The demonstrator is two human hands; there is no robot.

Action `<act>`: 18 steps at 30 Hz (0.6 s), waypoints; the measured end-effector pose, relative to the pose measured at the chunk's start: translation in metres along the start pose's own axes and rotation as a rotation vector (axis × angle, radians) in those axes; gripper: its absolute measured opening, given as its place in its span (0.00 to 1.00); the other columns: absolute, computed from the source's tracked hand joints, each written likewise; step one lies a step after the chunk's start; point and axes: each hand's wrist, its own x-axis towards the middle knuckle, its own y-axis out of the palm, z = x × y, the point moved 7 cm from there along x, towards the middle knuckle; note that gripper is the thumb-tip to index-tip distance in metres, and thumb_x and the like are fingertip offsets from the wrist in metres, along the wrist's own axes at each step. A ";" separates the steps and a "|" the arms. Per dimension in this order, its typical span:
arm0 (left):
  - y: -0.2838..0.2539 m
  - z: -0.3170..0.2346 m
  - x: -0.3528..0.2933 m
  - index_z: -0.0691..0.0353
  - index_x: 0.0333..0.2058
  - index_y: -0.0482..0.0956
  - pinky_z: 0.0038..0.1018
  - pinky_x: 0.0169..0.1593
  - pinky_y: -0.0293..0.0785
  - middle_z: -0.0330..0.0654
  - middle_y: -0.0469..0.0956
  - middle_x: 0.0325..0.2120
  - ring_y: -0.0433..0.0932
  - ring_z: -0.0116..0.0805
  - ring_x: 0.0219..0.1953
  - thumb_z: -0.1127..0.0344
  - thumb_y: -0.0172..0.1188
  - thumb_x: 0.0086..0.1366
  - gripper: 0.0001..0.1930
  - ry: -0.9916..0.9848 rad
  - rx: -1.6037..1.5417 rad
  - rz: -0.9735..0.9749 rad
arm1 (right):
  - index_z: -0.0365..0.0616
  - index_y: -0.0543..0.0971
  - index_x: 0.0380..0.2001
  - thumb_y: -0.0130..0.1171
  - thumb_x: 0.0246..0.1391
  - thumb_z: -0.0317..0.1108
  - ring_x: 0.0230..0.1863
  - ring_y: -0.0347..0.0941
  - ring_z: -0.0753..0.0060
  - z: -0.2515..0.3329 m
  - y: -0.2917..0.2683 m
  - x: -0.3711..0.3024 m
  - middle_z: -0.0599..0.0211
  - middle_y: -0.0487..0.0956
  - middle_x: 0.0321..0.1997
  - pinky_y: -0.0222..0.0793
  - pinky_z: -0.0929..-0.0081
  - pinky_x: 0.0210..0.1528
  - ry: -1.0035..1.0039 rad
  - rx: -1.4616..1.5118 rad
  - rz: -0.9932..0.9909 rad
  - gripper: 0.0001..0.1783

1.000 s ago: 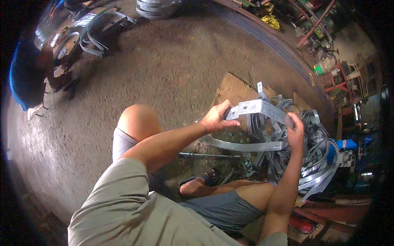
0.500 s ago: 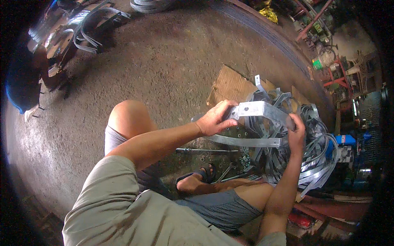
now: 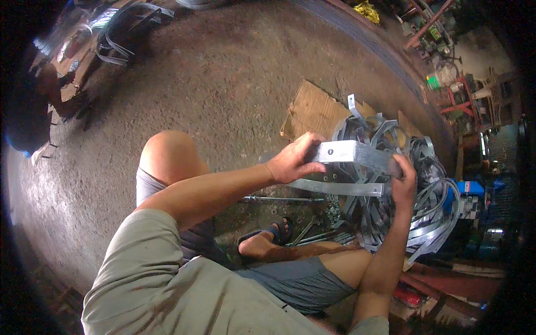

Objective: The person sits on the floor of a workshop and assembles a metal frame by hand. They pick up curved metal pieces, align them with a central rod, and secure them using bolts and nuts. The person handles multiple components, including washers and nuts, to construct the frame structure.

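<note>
Both hands, left hand [image 3: 293,162] and right hand [image 3: 403,181], keep gripping the metal strap [image 3: 352,152], now held lower

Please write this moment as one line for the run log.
left hand: grips metal strap | right hand: grips strap's other end | below: strap pile
</note>
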 end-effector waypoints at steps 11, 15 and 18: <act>0.005 -0.002 -0.007 0.65 0.55 0.62 0.37 0.55 0.65 0.52 0.68 0.47 0.69 0.48 0.52 0.56 0.63 0.62 0.30 0.050 0.039 0.049 | 0.36 0.76 0.40 0.52 0.39 0.14 0.38 0.73 0.54 0.020 0.005 -0.001 0.56 0.73 0.34 0.67 0.69 0.43 -0.102 -0.115 -0.001 0.20; 0.009 0.002 -0.011 0.65 0.54 0.62 0.38 0.53 0.66 0.51 0.68 0.45 0.69 0.47 0.49 0.55 0.63 0.62 0.29 0.045 0.047 0.091 | 0.36 0.76 0.39 0.51 0.40 0.14 0.37 0.72 0.54 0.033 0.015 -0.001 0.55 0.73 0.33 0.66 0.69 0.40 -0.089 -0.079 0.044 0.19; 0.012 0.001 -0.012 0.65 0.53 0.63 0.38 0.52 0.66 0.51 0.68 0.43 0.70 0.47 0.48 0.55 0.63 0.62 0.28 0.067 0.066 0.083 | 0.37 0.76 0.39 0.52 0.41 0.15 0.37 0.72 0.54 0.029 0.018 0.001 0.55 0.72 0.32 0.66 0.69 0.38 -0.086 -0.065 0.083 0.18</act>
